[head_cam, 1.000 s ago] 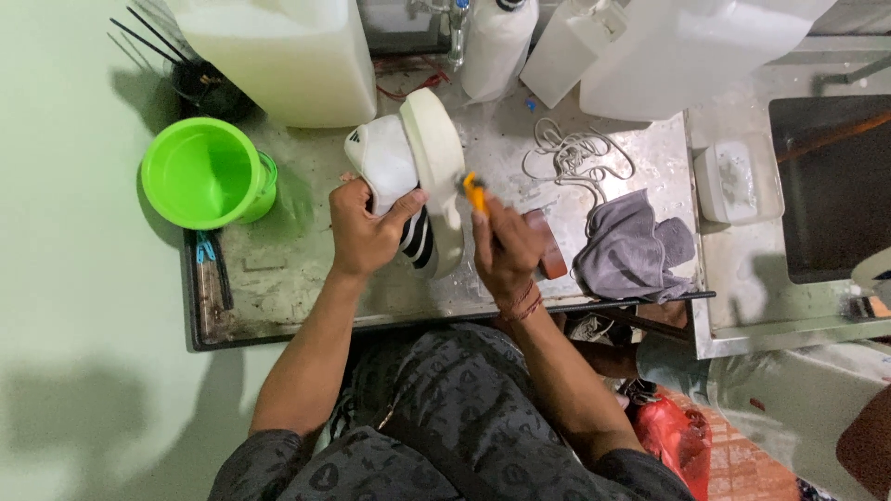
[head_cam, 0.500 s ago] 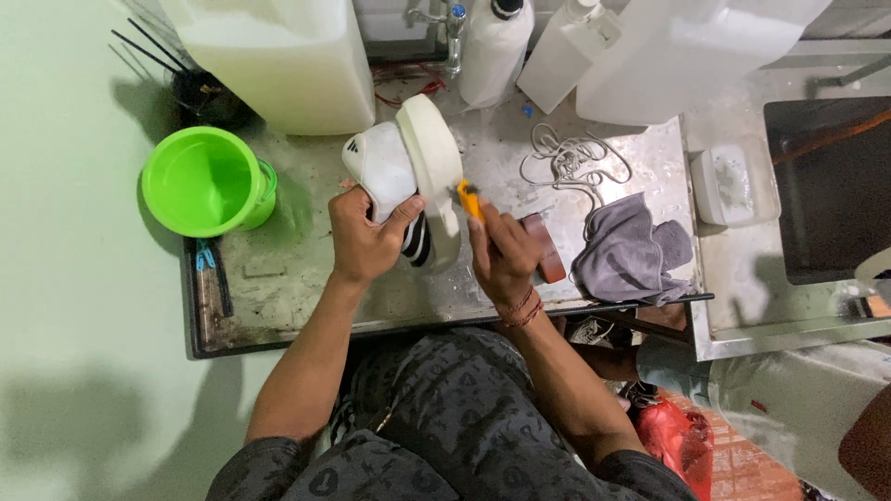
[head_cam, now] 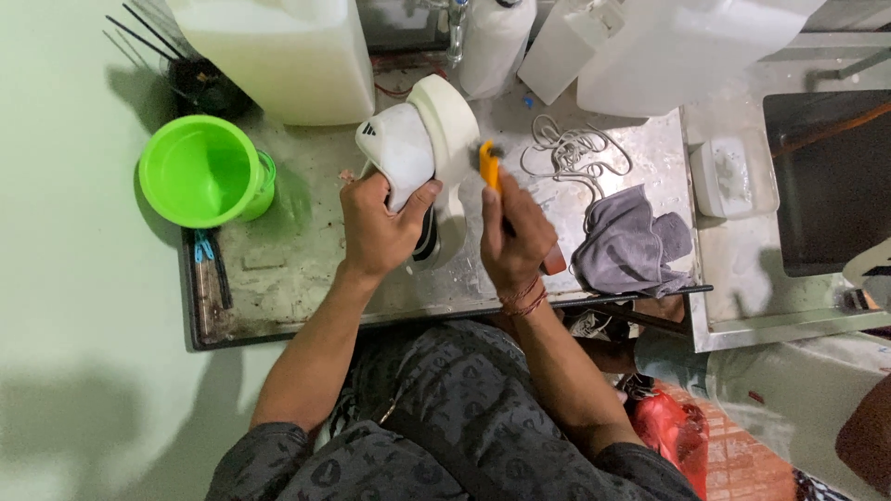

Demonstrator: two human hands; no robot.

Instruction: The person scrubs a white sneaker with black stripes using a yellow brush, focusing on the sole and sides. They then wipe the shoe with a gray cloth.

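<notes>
My left hand (head_cam: 379, 225) grips a white sneaker (head_cam: 419, 158) on its side above the metal table (head_cam: 306, 269), its cream sole turned to the right. My right hand (head_cam: 513, 232) is closed around a small brush with a yellow handle (head_cam: 489, 165), whose head sits close to the sole's edge. The two hands are close together near the middle of the table.
A green bucket (head_cam: 202, 172) stands at the table's left. Large white jugs (head_cam: 278, 56) and a white bottle (head_cam: 492, 42) line the back. White laces (head_cam: 575, 153), a grey cloth (head_cam: 631, 246) and a white soap dish (head_cam: 729, 176) lie to the right, beside a dark sink (head_cam: 826, 176).
The brush in my right hand has shifted slightly along the sole's edge. My left hand still holds the sneaker in the same place.
</notes>
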